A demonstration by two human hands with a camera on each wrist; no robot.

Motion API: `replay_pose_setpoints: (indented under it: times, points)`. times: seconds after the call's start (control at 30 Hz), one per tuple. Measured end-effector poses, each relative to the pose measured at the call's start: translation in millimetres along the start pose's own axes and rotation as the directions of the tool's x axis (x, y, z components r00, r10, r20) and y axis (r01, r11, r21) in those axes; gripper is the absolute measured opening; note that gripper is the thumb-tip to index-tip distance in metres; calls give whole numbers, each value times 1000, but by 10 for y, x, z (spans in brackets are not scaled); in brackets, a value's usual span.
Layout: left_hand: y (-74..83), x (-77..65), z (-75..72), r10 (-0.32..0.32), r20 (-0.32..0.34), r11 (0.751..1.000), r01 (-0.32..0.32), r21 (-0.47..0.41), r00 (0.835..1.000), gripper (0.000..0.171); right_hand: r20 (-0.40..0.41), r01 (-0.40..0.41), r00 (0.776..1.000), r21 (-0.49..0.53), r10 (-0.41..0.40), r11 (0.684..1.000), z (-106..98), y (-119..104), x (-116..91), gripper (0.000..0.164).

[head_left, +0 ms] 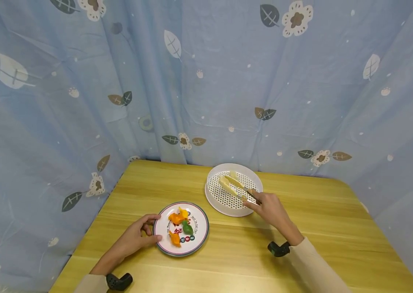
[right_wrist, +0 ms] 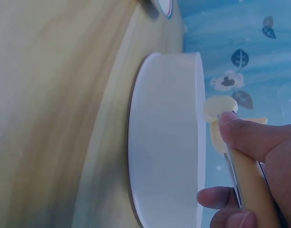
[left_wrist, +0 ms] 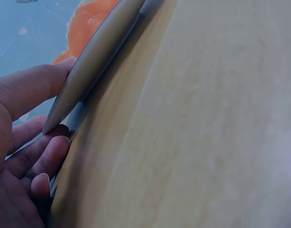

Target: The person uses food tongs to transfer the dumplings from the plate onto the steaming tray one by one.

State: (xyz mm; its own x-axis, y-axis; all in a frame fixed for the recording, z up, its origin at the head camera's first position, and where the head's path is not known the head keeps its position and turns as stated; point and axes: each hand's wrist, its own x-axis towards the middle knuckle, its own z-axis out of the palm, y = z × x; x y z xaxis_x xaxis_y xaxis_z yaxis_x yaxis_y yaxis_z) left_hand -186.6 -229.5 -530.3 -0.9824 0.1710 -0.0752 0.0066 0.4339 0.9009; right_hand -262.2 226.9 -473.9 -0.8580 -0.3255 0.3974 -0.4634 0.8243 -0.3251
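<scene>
My left hand pinches the left rim of a round white plate, thumb on top and fingers at the underside. On the plate lie a green piece, a yellow piece and orange pieces, small and glossy. In the right wrist view, my right hand grips tongs with cream-coloured tips. Those tips reach over a white round sieve tray with a perforated bottom. A pale yellow piece shows in the tray beside the tips; whether the tongs hold anything I cannot tell.
Both items stand on a wood-grain table, the tray near its back edge and to the right of the plate. A blue patterned curtain hangs behind and on both sides. Each wrist wears a black camera.
</scene>
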Motion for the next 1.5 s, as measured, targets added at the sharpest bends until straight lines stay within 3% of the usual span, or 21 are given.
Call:
replay_pose_setpoints:
  times: [0.23,0.63,0.83,1.37,1.5]
  points:
    - [-12,-6,-4,2,10,1000,-2,-6,1000,65,55,-37,998,-16,38,999,30,95,130,58]
    - [-14,15,-12,12,8,1000,-13,9,1000,64,97,-26,995,-65,32,998,27,138,359,51]
    - [-17,5,-13,15,16,1000,-15,-5,1000,64,155,-54,985,-103,70,993,82,132,414,40]
    - [-20,-3,5,28,11,1000,-28,6,1000,65,207,-178,958,-111,198,978,155,179,445,61]
    - [-26,10,4,24,10,1000,-24,12,1000,63,188,-176,964,-92,190,980,143,172,436,62]
